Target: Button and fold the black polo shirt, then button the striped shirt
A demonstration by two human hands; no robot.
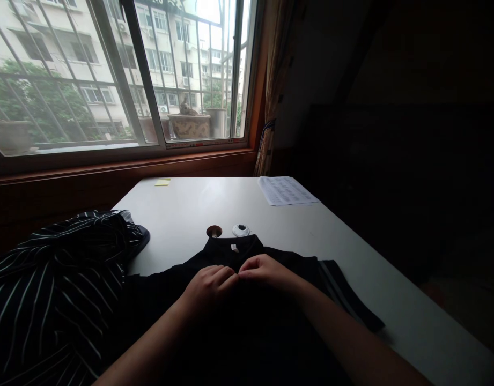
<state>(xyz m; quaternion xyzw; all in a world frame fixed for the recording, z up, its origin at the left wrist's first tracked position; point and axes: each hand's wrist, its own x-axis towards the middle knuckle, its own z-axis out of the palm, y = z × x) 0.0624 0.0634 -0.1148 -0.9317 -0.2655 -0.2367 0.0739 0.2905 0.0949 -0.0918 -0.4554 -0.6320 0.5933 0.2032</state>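
A black collared shirt (287,257) lies spread out on the white table, its collar toward the window and a small white label inside the neck. My left hand (212,284) is closed at the shirt's front, just below the collar. Beside it, almost touching, my right hand (265,269) pinches the cloth at the same spot. Whatever small part is between the fingertips is too dark to make out. The right sleeve, with grey stripes, reaches out over the table.
On the left lies a heap of black cloth with white stripes (57,289). The white table (190,203) bears a round hole (214,231), a white round cover (241,230), printed papers (287,191) and yellow sticky notes (162,182). A barred window (162,80) stands behind.
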